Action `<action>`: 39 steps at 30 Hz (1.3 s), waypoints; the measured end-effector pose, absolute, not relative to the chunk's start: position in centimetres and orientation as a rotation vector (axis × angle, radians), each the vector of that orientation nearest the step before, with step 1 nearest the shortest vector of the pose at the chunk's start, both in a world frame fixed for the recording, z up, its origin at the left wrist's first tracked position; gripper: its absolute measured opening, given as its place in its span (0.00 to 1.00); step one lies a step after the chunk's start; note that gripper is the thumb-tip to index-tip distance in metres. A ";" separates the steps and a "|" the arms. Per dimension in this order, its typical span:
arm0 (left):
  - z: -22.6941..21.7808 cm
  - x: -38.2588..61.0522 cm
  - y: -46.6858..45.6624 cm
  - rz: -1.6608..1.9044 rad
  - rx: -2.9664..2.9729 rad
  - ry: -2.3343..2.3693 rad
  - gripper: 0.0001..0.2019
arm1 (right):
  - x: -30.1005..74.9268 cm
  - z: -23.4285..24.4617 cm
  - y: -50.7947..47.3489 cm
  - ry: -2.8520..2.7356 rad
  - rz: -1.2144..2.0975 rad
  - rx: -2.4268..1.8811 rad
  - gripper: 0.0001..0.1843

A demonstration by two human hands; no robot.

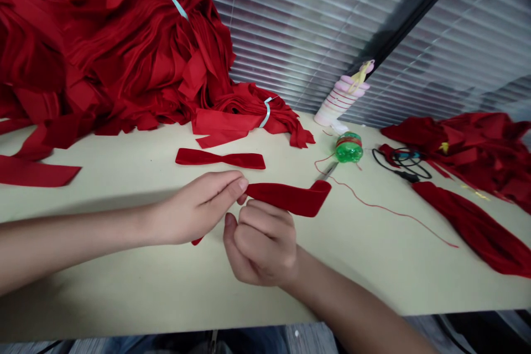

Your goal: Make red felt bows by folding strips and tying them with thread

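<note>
My left hand (199,207) pinches the middle of a red velvet strip (294,197) between thumb and fingers. My right hand (259,240) is curled closed right below it, fingers wrapped at the same pinched spot. The strip's free end sticks out to the right over the pale table (166,282). A short red tip shows under my left hand. A finished red bow piece (219,159) lies flat on the table beyond my hands. A red thread (385,209) trails from near a pair of scissors (327,171) across the table to the right.
A big heap of red fabric strips (112,50) fills the back left, with a tied bundle (257,110) beside it. A green thread spool (349,147), a pink cone of thread (342,99), a black cable (398,163) and more red fabric (473,177) lie at right. Window blinds stand behind.
</note>
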State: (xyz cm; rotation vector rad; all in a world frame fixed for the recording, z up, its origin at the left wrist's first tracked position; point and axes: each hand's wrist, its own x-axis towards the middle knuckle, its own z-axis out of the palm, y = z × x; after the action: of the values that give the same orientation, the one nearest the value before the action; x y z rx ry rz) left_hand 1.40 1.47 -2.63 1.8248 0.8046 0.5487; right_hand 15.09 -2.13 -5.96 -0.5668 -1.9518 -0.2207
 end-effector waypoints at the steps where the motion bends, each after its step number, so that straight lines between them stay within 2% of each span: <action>1: -2.7 1.4 1.4 0.541 1.822 0.813 0.15 | 15.1 -5.9 -2.1 -1.958 -0.236 -0.571 0.20; 6: -3.1 1.4 1.4 0.521 1.817 0.824 0.17 | 14.9 -5.9 -2.2 -1.992 -0.294 -0.570 0.19; 10: -3.3 1.4 1.7 0.641 2.013 0.819 0.16 | 15.0 -6.0 -2.0 -2.035 -0.299 -0.595 0.17; 14: -3.2 1.4 1.8 0.683 2.082 0.797 0.16 | 15.4 -6.0 -1.9 -2.084 -0.226 -0.562 0.16; 18: -2.9 1.5 1.6 0.673 1.798 0.830 0.18 | 15.4 -5.7 -1.9 -2.010 0.114 -0.579 0.17; 24: -2.6 1.6 1.6 0.671 1.427 0.610 0.19 | 15.6 -4.4 -1.8 -1.436 1.044 -0.634 0.21; 27: -2.2 1.2 1.7 0.559 1.510 0.526 0.19 | 16.4 -3.5 -1.2 -1.205 1.358 -0.761 0.21; 33: -2.0 0.2 3.2 0.039 2.011 0.413 0.14 | 16.7 -3.6 -1.0 -1.117 1.518 -0.873 0.21; 39: -3.2 0.6 3.7 0.081 2.189 0.587 0.18 | 16.5 -3.5 -1.7 -1.042 1.364 -0.915 0.23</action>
State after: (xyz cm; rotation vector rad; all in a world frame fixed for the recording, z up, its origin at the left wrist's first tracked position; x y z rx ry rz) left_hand 0.56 3.72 -3.20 2.1885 0.5865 0.0810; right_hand 16.52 -1.67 -3.48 -0.9151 -1.0418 1.3643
